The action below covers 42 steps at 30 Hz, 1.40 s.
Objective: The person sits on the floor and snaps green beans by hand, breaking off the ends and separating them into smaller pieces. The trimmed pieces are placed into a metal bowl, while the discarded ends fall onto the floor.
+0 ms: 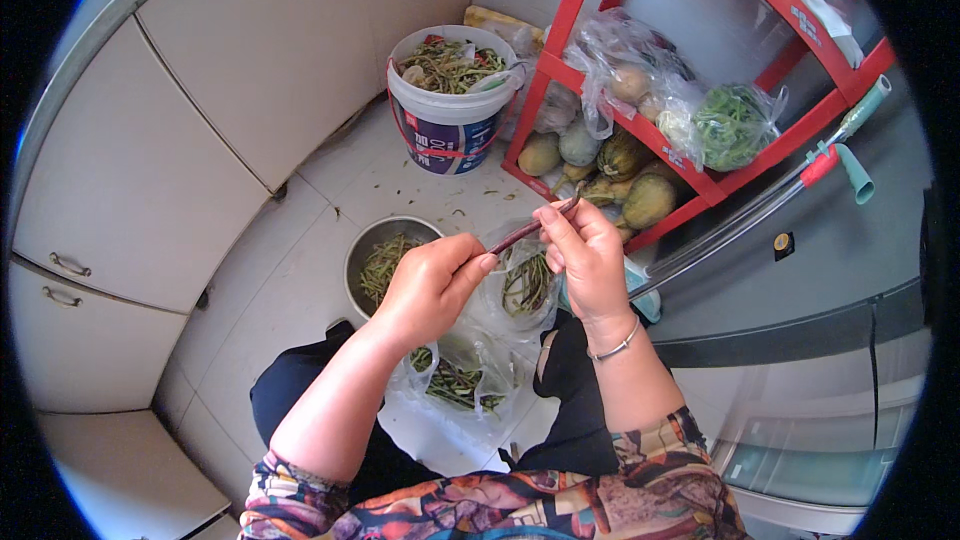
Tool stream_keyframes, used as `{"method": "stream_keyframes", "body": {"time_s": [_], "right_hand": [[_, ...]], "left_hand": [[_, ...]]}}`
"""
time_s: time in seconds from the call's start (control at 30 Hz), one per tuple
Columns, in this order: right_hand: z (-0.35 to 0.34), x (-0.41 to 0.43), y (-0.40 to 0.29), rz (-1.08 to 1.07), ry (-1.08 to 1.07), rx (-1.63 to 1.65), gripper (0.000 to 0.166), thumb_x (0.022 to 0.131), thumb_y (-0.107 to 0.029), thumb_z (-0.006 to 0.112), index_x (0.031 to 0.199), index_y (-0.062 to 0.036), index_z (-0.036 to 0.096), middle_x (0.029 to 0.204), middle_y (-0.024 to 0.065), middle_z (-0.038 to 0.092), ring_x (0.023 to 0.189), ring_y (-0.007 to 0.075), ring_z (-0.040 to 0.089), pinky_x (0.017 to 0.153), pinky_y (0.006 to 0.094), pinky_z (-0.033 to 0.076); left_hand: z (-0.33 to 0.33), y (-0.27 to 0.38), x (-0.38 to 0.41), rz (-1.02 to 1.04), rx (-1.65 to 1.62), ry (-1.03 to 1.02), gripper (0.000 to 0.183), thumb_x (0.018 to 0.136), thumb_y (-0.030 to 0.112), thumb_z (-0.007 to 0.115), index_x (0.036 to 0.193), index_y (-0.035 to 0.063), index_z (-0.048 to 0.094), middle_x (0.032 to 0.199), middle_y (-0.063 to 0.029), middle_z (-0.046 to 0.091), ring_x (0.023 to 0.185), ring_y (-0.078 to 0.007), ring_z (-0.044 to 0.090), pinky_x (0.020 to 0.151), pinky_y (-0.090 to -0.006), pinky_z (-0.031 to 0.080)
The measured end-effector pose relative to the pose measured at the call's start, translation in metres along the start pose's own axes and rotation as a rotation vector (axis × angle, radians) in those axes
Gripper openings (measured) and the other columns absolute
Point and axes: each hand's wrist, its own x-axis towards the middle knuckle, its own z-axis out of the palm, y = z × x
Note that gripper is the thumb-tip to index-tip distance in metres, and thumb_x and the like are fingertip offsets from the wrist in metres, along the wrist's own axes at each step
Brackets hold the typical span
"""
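A dark purple-brown bean pod [517, 235] is stretched between my two hands, above the floor. My left hand [431, 281] pinches its lower end between thumb and fingers. The upper, curled end is held by my right hand [581, 247], which wears a bracelet at the wrist. Below my left hand stands a metal bowl [352, 270] with green pod pieces, partly hidden by that hand. Under the pod lies a clear plastic bag [491, 300] holding long dark pods [527, 281]. Closer to my body, another clear bag [495, 367] contains more green and purple pods [454, 382].
Beyond the bowl is a white bucket [450, 109] full of plant scraps. A red metal rack [559, 71] at right holds bagged vegetables and several squashes [649, 199]. A mop-like metal pole [720, 232] leans beside it. White cabinets [150, 157] line the left; scraps dot the tiled floor.
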Motion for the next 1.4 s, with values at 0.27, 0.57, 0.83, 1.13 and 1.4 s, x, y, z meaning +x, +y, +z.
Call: {"method": "stream_keyframes", "body": {"time_s": [0.27, 0.57, 0.83, 1.13, 1.4], "right_hand": [[0.008, -0.001, 0.009, 0.219, -0.018, 0.47, 0.014, 0.089, -0.018, 0.06, 0.088, -0.0046, 0.058, 0.073, -0.0016, 0.05, 0.055, 0.0025, 0.038, 0.048, 0.0171, 0.032], [0.017, 0.0, 0.009, 0.063, 0.056, 0.187, 0.016, 0.087, -0.018, 0.062, 0.091, -0.0032, 0.059, 0.074, 0.0011, 0.053, 0.053, 0.004, 0.042, 0.048, 0.0185, 0.035], [0.022, -0.007, 0.011, 0.11, -0.098, 0.047, 0.012, 0.09, -0.018, 0.058, 0.09, -0.0059, 0.059, 0.071, -0.0035, 0.051, 0.054, 0.0023, 0.038, 0.049, 0.0171, 0.031], [0.032, -0.007, 0.011, 0.251, -0.187, 0.533, 0.014, 0.092, -0.019, 0.055, 0.091, -0.0056, 0.059, 0.072, -0.0047, 0.048, 0.054, 0.0011, 0.036, 0.049, 0.017, 0.032], [0.021, -0.011, 0.005, 0.293, -0.176, 0.459, 0.014, 0.091, -0.019, 0.057, 0.089, -0.0049, 0.058, 0.07, -0.0035, 0.049, 0.053, 0.001, 0.037, 0.047, 0.0158, 0.031]], "left_hand": [[0.012, 0.001, 0.0, -0.232, -0.863, 0.128, 0.025, 0.095, 0.025, 0.047, 0.078, 0.0064, 0.051, 0.06, 0.0029, 0.043, 0.054, -0.0074, 0.035, 0.052, -0.0222, 0.029], [-0.002, -0.016, 0.016, -0.415, -0.896, 0.256, 0.018, 0.094, 0.022, 0.048, 0.091, 0.0055, 0.055, 0.071, 0.0003, 0.049, 0.06, -0.0083, 0.042, 0.056, -0.0226, 0.036], [0.004, -0.003, 0.009, -0.143, -0.245, -0.052, 0.018, 0.091, 0.023, 0.057, 0.086, 0.0052, 0.056, 0.069, 0.003, 0.047, 0.064, -0.0051, 0.043, 0.057, -0.0216, 0.035], [0.029, -0.017, 0.007, -0.204, -1.525, -0.092, 0.025, 0.093, 0.032, 0.05, 0.082, 0.0095, 0.051, 0.062, 0.0017, 0.041, 0.053, -0.0091, 0.032, 0.052, -0.0244, 0.029], [0.008, -0.021, 0.01, -0.298, -1.314, -0.36, 0.029, 0.091, 0.03, 0.053, 0.075, 0.0074, 0.049, 0.063, 0.0003, 0.044, 0.056, -0.009, 0.035, 0.053, -0.0246, 0.028]]}}
